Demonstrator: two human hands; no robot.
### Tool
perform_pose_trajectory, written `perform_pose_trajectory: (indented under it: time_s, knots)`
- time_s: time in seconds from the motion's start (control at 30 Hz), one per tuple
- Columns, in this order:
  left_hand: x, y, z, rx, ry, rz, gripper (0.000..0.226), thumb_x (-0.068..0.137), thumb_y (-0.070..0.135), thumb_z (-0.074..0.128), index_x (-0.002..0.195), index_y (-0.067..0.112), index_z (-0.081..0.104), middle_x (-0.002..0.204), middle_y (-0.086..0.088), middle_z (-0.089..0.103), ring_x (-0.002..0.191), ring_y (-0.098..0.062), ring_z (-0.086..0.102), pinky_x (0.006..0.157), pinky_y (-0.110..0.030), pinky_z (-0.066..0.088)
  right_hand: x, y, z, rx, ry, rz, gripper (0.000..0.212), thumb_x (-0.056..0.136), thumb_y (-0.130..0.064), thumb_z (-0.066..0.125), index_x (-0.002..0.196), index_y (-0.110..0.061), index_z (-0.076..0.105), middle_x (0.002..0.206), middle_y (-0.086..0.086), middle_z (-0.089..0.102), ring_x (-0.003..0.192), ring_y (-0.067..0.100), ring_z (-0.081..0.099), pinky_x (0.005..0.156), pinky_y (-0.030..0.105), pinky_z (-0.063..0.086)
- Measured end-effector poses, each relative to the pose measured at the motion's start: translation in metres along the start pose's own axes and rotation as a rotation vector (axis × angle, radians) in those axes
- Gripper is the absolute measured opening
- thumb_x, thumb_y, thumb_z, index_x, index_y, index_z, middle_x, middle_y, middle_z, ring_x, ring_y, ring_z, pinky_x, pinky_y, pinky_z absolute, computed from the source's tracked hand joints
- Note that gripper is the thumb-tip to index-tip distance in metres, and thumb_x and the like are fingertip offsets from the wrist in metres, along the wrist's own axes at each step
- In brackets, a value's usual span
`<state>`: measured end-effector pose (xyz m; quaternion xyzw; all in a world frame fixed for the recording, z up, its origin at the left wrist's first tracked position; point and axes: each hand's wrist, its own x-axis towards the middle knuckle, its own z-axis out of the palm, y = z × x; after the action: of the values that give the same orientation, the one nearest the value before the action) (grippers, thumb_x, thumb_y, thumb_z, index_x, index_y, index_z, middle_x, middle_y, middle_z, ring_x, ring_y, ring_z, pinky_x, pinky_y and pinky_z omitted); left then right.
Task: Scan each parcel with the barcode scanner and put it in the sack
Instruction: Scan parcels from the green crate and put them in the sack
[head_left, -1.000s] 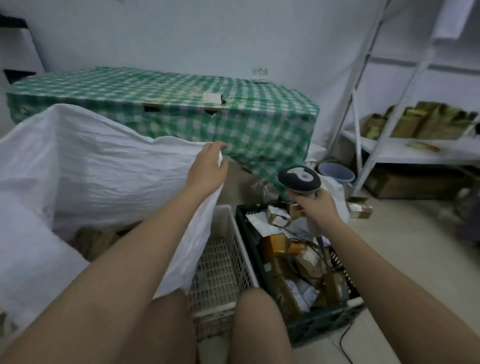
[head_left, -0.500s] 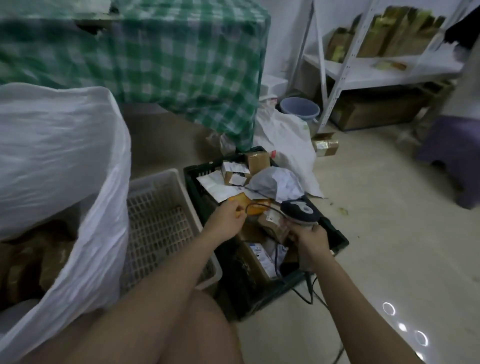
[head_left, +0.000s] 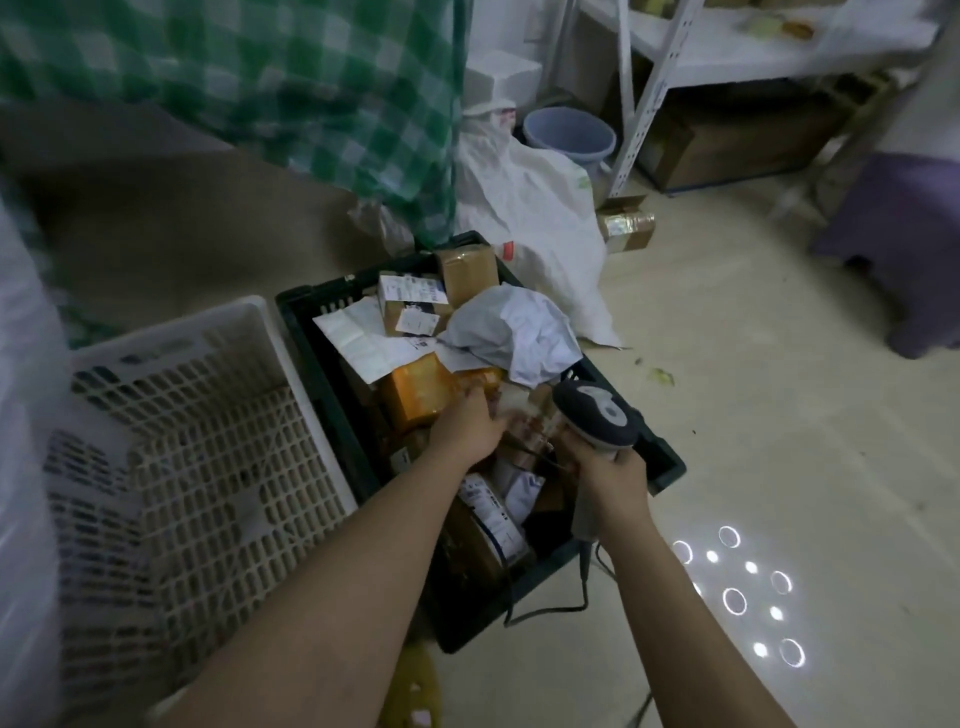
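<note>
The left hand (head_left: 464, 427) reached into the black crate (head_left: 311, 343), its fingers blurred among the parcels (head_left: 415, 395) near the crate's middle; whether they gripped 1 could not be told. The right hand (head_left: 610, 480) gripped the barcode scanner (head_left: 597, 420) over the crate's right edge. The white sack (head_left: 21, 467) stood at far left.

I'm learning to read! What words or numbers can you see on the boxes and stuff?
None can be read here.
Shipping labels on the small boxes in the black crate: print too small and blurred.
Label on the box near the left hand: blurred.
White paper slip: blurred.
White bag on the floor: red and green marks, unreadable.
Scanner in the right hand: only a pale shape, no letters.
</note>
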<state>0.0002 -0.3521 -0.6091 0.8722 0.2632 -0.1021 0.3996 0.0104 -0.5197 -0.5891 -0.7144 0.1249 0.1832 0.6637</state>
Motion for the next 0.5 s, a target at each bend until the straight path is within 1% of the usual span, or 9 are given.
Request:
perform_pose_trajectory:
  time_s: [0.07,0.1,0.17,0.23,0.33,0.37,0.43,0.47,0.5]
  knots:
    - [0.001,0.000,0.009,0.041,-0.047,0.001,0.070,0.081,0.060,0.062,0.133,0.015,0.045,0.132,-0.007,0.055,0.115,-0.027,0.055,0.093,-0.040,0.049,0.001,-0.003,0.000,-0.034,0.015,-0.006,0.021,0.085,-0.016,0.070,0.103,-0.008,0.066,0.084,0.000,0.067,0.075,0.011,0.062,0.063,0.019,0.050]
    - [0.001,0.002,0.015,0.081,-0.035,-0.008,0.075,0.077,0.063,0.064,0.133,0.017,0.044,0.132,-0.007,0.054,0.115,-0.028,0.055,0.092,-0.042,0.049,0.000,-0.004,0.001,-0.048,0.014,-0.015,0.022,0.085,-0.017,0.069,0.101,-0.002,0.066,0.079,0.001,0.065,0.066,0.009,0.059,0.054,0.014,0.047]
    - [-0.001,0.006,0.024,0.098,0.029,-0.064,0.074,0.077,0.055,0.069,0.133,0.016,0.040,0.133,-0.009,0.050,0.119,-0.030,0.051,0.092,-0.043,0.048,0.000,-0.005,0.002,-0.063,0.021,-0.029,0.024,0.086,-0.018,0.068,0.098,0.003,0.066,0.075,0.003,0.063,0.061,0.009,0.057,0.048,0.012,0.045]
    - [-0.004,0.009,0.028,0.040,0.085,-0.123,0.078,0.076,0.046,0.075,0.135,0.015,0.034,0.136,-0.010,0.047,0.123,-0.030,0.047,0.094,-0.042,0.046,-0.001,-0.006,0.001,-0.047,0.020,-0.006,0.015,0.086,-0.014,0.069,0.099,-0.007,0.066,0.080,0.001,0.065,0.070,0.010,0.059,0.058,0.019,0.048]
    - [-0.014,0.006,0.018,-0.028,0.109,-0.163,0.093,0.072,0.047,0.078,0.142,0.015,0.026,0.139,-0.009,0.043,0.125,-0.030,0.045,0.096,-0.041,0.043,-0.005,-0.004,-0.002,-0.036,0.015,-0.004,0.008,0.085,-0.014,0.070,0.089,-0.018,0.065,0.086,0.002,0.068,0.082,0.017,0.061,0.078,0.034,0.049]
    - [-0.019,0.003,0.010,-0.035,0.109,-0.166,0.095,0.071,0.048,0.078,0.142,0.015,0.026,0.138,-0.008,0.043,0.125,-0.030,0.046,0.095,-0.040,0.042,-0.008,-0.002,-0.001,-0.032,0.014,-0.017,0.011,0.084,-0.016,0.071,0.095,-0.015,0.067,0.089,0.004,0.068,0.085,0.020,0.062,0.080,0.036,0.049]
    - [-0.028,-0.012,-0.006,-0.084,0.094,-0.169,0.092,0.068,0.048,0.078,0.140,0.015,0.030,0.134,-0.006,0.046,0.120,-0.029,0.049,0.095,-0.039,0.045,-0.019,-0.002,0.003,-0.002,0.017,-0.031,0.033,0.084,-0.017,0.072,0.113,-0.005,0.064,0.099,0.009,0.067,0.091,0.022,0.060,0.081,0.035,0.049]
    - [-0.034,-0.018,-0.015,-0.113,0.092,-0.164,0.091,0.065,0.050,0.077,0.138,0.016,0.034,0.131,-0.003,0.048,0.117,-0.027,0.051,0.094,-0.040,0.047,-0.025,-0.004,0.006,0.018,0.018,-0.028,0.036,0.084,-0.015,0.071,0.117,-0.003,0.062,0.101,0.009,0.066,0.094,0.022,0.060,0.081,0.033,0.050]
    - [-0.042,-0.023,-0.026,-0.138,0.100,-0.148,0.089,0.060,0.053,0.076,0.134,0.019,0.040,0.127,-0.001,0.052,0.111,-0.023,0.055,0.092,-0.040,0.049,-0.031,-0.006,0.009,0.032,0.007,-0.022,0.034,0.085,-0.012,0.070,0.117,-0.005,0.061,0.101,0.007,0.066,0.094,0.021,0.060,0.079,0.029,0.051]
